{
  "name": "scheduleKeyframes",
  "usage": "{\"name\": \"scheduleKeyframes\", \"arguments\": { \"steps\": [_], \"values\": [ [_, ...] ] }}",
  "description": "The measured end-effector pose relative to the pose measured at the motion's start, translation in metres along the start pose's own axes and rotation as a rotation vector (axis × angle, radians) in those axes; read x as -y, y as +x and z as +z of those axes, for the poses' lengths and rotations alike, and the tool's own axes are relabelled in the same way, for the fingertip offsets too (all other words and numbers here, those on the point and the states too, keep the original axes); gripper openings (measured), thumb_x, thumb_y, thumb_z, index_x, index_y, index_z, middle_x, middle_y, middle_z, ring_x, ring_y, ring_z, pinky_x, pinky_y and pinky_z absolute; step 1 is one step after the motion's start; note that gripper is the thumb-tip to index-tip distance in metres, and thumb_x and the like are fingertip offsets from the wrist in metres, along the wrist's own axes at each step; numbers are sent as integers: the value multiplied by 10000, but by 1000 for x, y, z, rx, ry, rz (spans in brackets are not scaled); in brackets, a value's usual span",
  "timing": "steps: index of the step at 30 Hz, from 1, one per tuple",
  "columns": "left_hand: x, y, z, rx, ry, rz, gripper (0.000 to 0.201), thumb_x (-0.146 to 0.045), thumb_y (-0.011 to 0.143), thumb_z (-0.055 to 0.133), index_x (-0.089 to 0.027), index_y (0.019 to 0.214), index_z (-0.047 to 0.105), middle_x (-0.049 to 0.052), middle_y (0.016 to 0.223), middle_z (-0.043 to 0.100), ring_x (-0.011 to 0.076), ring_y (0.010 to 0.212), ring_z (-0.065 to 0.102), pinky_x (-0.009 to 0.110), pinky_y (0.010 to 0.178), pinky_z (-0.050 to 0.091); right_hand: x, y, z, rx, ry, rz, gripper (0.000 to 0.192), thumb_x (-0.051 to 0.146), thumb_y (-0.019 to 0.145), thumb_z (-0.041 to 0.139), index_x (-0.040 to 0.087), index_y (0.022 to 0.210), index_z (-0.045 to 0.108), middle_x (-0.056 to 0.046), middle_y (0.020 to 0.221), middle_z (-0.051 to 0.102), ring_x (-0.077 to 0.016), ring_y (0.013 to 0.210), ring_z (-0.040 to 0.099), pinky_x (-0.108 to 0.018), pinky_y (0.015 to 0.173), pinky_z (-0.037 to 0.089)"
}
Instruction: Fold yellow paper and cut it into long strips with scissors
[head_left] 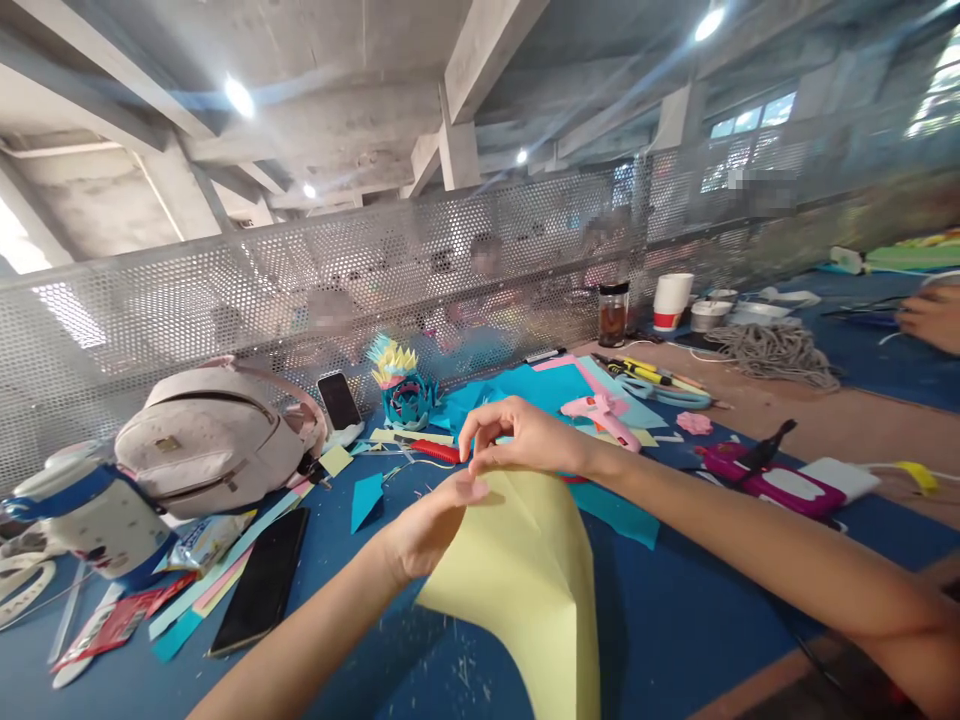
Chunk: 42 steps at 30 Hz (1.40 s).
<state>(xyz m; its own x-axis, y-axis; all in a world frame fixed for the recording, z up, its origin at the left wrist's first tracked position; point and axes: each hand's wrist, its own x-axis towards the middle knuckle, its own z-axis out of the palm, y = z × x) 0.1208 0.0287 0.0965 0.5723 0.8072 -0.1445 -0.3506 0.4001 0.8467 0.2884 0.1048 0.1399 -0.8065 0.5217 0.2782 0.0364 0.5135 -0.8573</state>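
A large sheet of yellow paper (517, 560) hangs curved and creased above the blue table (435, 670). At its top edge my left hand (431, 520) pinches it, the fingers partly hidden behind the sheet. My right hand (529, 437) meets the left there, thumb and fingertips closed on the same edge. Just beyond my hands lies a red-handled tool (435, 452). A pink glue gun (602, 418) rests to the right of my right hand. Behind them stands a paper flower piece (405, 395) with yellow and blue petals.
On the left are a backpack (217, 435), a white-and-blue jug (101, 520), a black phone (262, 580) and paper strips. Blue paper (517, 390), scissors, a purple pouch (772, 480), a jar (613, 315) and grey cord (780, 350) lie right. Another person's hand (934, 315) shows far right.
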Motion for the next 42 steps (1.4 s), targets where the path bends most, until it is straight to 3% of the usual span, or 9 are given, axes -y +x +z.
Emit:
{"name": "scheduleKeyframes", "arguments": {
  "steps": [3,6,12,20,27,34,38,42],
  "values": [
    [4,0,-5,16,19,-59,419,-221,659,830,-122,1048,707,114,975,771,226,813,740,308,779,562,-3,2,2,-13,-15,60,225,375,711,806,186,795,719,-8,710,717,-148,657,651,-236,593,463],
    [8,1,-13,-59,74,-105,343,-257,742,810,-86,1021,709,144,949,769,228,805,750,302,773,572,-10,6,2,-46,-33,96,223,387,696,800,183,760,737,-18,700,730,-164,647,666,-240,576,469],
    [8,3,-26,-170,108,-141,326,-265,753,814,-68,996,721,165,930,779,239,750,760,320,727,600,-34,15,-2,-88,-100,87,293,432,727,768,159,835,765,-31,674,730,-153,590,644,-229,518,437],
    [4,-4,-37,-173,88,-138,384,-259,753,814,-45,1055,709,193,959,776,272,783,767,335,727,606,-32,18,-17,-276,-187,-10,208,332,838,671,154,937,716,-35,663,729,-175,655,686,-265,612,485],
    [7,-8,-48,-207,2,-81,414,-267,801,767,-40,1132,667,190,990,770,282,830,764,358,793,599,-32,5,-10,-117,-381,65,193,373,861,652,193,858,722,-31,846,731,-167,714,641,-272,635,446],
    [12,-10,-53,-199,-117,-64,438,-273,847,706,-45,1208,607,171,992,766,266,857,757,338,816,585,-43,9,-4,-82,-377,80,195,376,822,693,181,818,682,-28,894,677,-158,750,583,-265,662,424],
    [12,-11,-57,-231,-163,-56,445,-259,904,632,-46,1286,549,162,985,768,250,855,757,314,812,575,-44,13,2,-117,-463,45,171,356,844,669,199,901,704,-44,991,642,-160,786,573,-267,684,418],
    [12,-17,-56,-255,-186,-89,445,-280,957,552,-41,1331,521,154,940,774,250,823,762,321,805,570,-44,12,4,-108,-474,106,238,390,868,641,230,1041,677,-43,1071,656,-163,796,595,-260,666,405]
  ]
}}
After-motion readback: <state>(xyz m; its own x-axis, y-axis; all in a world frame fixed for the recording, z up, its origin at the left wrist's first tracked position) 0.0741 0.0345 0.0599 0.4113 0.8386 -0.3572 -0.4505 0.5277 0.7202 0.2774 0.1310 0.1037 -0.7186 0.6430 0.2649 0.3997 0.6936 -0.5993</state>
